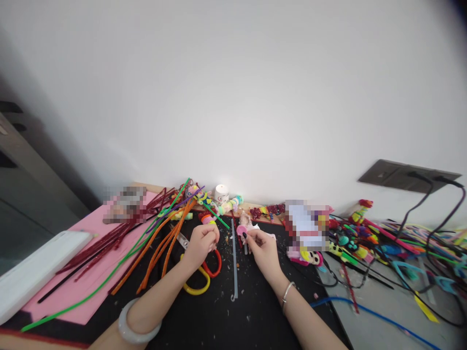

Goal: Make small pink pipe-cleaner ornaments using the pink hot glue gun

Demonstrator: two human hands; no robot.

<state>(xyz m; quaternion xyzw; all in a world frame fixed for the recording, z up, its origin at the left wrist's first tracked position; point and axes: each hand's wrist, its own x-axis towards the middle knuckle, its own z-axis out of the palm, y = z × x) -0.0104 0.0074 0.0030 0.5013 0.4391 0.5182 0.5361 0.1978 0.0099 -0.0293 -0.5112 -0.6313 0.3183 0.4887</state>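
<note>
My left hand is curled over the black mat, fingers pinched on a small multicoloured pipe-cleaner piece. A pale bangle sits on that wrist. My right hand pinches a small pink fuzzy piece between thumb and forefinger; a thin bracelet is on its wrist. A grey hooked rod lies on the mat between the two hands. Scissors with red and yellow handles lie under my left hand.
Long orange, green, purple and dark red pipe cleaners fan over a pink sheet at left. A white jar stands by the wall. Finished colourful figures, loose cables and a wall socket crowd the right.
</note>
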